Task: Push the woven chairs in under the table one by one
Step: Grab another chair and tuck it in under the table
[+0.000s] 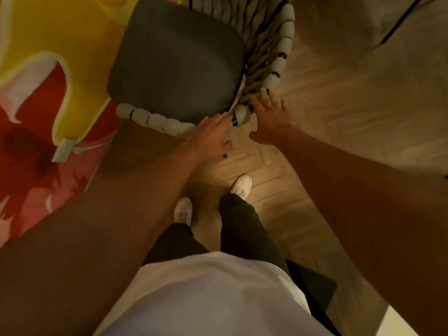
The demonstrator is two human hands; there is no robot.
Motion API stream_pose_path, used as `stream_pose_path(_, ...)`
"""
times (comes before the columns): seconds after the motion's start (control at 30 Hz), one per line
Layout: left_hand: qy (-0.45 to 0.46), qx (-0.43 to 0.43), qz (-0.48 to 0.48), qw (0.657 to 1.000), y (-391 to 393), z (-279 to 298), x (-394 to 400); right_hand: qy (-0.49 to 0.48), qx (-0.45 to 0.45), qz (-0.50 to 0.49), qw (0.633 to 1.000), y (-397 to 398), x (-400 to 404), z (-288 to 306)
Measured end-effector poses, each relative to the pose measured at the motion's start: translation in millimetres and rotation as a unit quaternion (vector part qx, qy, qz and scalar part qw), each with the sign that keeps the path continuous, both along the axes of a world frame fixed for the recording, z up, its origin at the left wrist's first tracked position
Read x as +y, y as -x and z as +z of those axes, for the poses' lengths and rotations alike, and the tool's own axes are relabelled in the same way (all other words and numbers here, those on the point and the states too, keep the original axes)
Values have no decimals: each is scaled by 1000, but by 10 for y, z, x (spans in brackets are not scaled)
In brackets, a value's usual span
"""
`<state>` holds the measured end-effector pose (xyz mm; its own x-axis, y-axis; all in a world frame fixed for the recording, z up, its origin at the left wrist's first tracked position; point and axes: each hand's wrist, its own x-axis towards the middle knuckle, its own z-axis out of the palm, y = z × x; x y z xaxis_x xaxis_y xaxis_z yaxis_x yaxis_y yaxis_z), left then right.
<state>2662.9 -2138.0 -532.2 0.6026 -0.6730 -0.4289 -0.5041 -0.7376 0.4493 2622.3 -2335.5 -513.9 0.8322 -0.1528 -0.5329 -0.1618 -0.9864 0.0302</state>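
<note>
A woven chair [264,57] with a thick, pale grey braided rim and a dark grey square seat cushion [177,66] stands on the light wooden plank floor [339,105], just ahead of the person, its near corner pointing toward them. One side of the chair lies over the edge of a bright rug [36,81] patterned in yellow, red, pink and white, and the rest is over bare floor. The left hand [211,135] rests on the braided rim at the near corner, fingers bent loosely over the top of it; whether they actually clasp the rim cannot be told, as the frame is blurred there. The right hand [269,117] is spread wide, fingers straight and apart, its fingertips [263,93] touching the rim just past the same corner, holding nothing. Both bare forearms reach forward from the bottom corners of the view. Below them are a white shirt [206,294], dark trousers [244,229] and two white shoes [241,186] on the planks. A small white rectangular object [63,150] lies on the rug to the left of the chair.
</note>
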Motion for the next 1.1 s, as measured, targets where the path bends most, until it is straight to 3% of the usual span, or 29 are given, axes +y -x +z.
stream_pose_path(0.23,12,73,116,991,-148,-307,-558,61,33,204,976,-719,-573,-222)
stream_pose_path(0.43,-16,59,140,988,-313,-433,-767,117,48,303,944,-1204,-796,-383)
stream_pose_path(0.6,-83,27,136,987,-305,-468,-824,133,47,320,937,-1226,-802,-475)
stream_pose_path(1.1,-79,28,86,993,156,-472,-381,161,64,246,954,-453,-323,-192)
